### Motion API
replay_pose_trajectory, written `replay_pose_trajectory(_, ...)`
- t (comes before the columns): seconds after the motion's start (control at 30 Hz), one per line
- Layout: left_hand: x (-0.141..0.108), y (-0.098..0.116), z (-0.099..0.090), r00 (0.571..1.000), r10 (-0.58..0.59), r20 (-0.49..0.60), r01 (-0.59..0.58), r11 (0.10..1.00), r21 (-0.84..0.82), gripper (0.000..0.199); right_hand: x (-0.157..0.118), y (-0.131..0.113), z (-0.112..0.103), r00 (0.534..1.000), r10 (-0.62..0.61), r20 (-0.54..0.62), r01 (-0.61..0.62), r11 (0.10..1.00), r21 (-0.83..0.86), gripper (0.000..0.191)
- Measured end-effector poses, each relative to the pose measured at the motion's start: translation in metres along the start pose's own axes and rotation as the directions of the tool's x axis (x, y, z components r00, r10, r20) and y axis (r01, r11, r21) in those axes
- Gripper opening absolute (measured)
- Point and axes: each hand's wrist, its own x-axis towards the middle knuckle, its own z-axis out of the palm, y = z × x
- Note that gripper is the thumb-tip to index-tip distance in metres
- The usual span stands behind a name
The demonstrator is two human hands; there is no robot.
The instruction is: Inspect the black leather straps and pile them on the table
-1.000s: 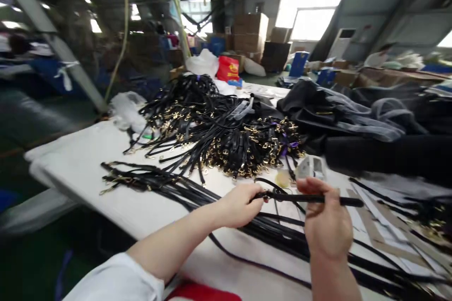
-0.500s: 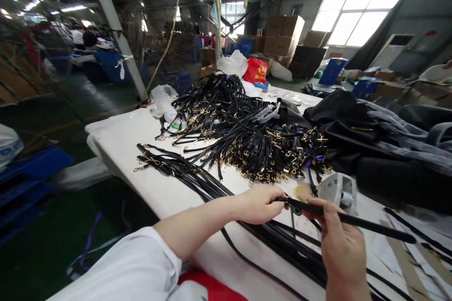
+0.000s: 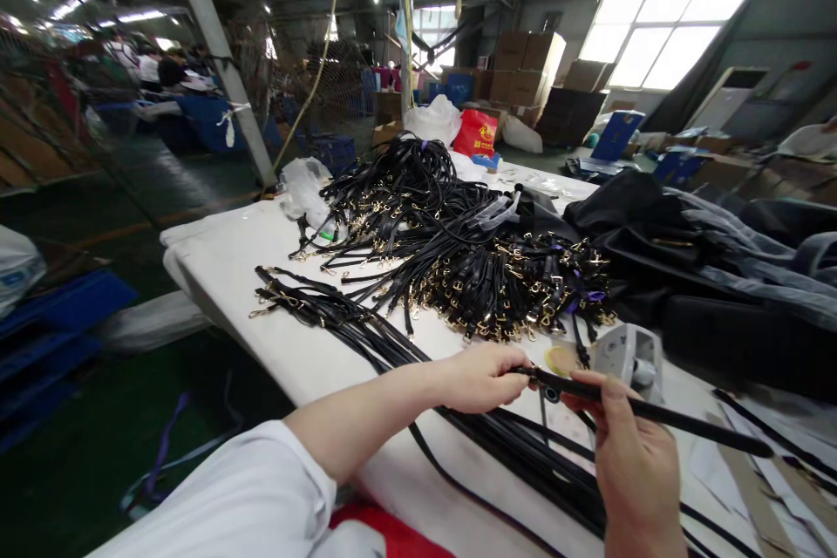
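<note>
A black strap [image 3: 703, 420] is stretched between the person's two hands, held up over the near part of the table [image 3: 215, 240], its free end pointing off to the right. The left hand [image 3: 487, 379] pinches the strap at its other end, thumb against the fingers, right by a small bit of metal fitting. The right hand [image 3: 634, 453] has it further along, thumb on top and fingers underneath, pressed together on the leather-like band.

Beneath the forearm and hands runs a loose bundle of black straps [image 3: 353, 323], gold clips showing at its far-left end. Just beyond the hands I can see a yellowish disc [image 3: 560, 359] and a white device [image 3: 626, 359] lying near each other. Past those spreads a big heap of straps [image 3: 451, 253], bristling with gold-coloured buckles and hooks. A crumpled clear plastic bag [image 3: 304, 192] sits at its left, dark material [image 3: 693, 253] is piled on the right, and a red bag [image 3: 475, 133] stands behind. Farther back, cardboard boxes [image 3: 527, 74] are stacked near the windows.
</note>
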Motion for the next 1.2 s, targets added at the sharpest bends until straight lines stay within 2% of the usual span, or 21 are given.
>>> replay_pose_trajectory(0.2, 0.001, -0.003, 0.009, 0.983, 0.08, -0.167, -0.08, 0.997, 0.003, 0.027, -0.003, -0.001, 0.003, 0.987, 0.159, 0.031, -0.161, 0.977, 0.138, 0.045)
replay_pose_trajectory(0.37, 0.001, -0.004, 0.016, 0.951, 0.092, -0.295, -0.083, 0.996, 0.044, 0.022, -0.007, -0.005, 0.009, 0.982, 0.18, 0.062, -0.188, 0.961, 0.201, 0.042)
replay_pose_trajectory(0.6, -0.002, 0.001, 0.016, 0.942, 0.132, -0.31, -0.107, 0.99, 0.095, 0.02, -0.007, -0.003, 0.01, 0.987, 0.153, 0.051, -0.16, 0.966, 0.201, 0.039)
replay_pose_trajectory(0.77, -0.003, 0.003, 0.013, 0.941, 0.135, -0.31, -0.096, 0.986, 0.138, 0.017, -0.007, -0.004, 0.008, 0.997, 0.063, 0.035, -0.064, 0.997, 0.03, 0.037)
replay_pose_trajectory(0.9, -0.003, 0.005, 0.014, 0.941, 0.107, -0.322, -0.05, 0.983, 0.179, 0.017, -0.011, -0.014, 0.013, 0.994, -0.099, 0.053, 0.104, 0.991, -0.086, 0.027)
replay_pose_trajectory(1.0, -0.002, 0.007, 0.016, 0.943, 0.083, -0.323, -0.011, 0.976, 0.219, 0.017, -0.015, -0.02, 0.017, 0.975, -0.207, 0.085, 0.217, 0.966, -0.138, 0.02)
replay_pose_trajectory(1.1, 0.001, 0.006, 0.017, 0.945, 0.072, -0.319, 0.005, 0.972, 0.234, 0.018, -0.017, -0.019, 0.016, 0.962, -0.238, 0.133, 0.259, 0.95, -0.175, 0.018)
replay_pose_trajectory(1.2, 0.002, 0.005, 0.013, 0.963, 0.004, -0.271, 0.046, 0.983, 0.178, 0.016, -0.017, -0.015, 0.015, 0.94, -0.259, 0.222, 0.301, 0.937, -0.179, 0.017)
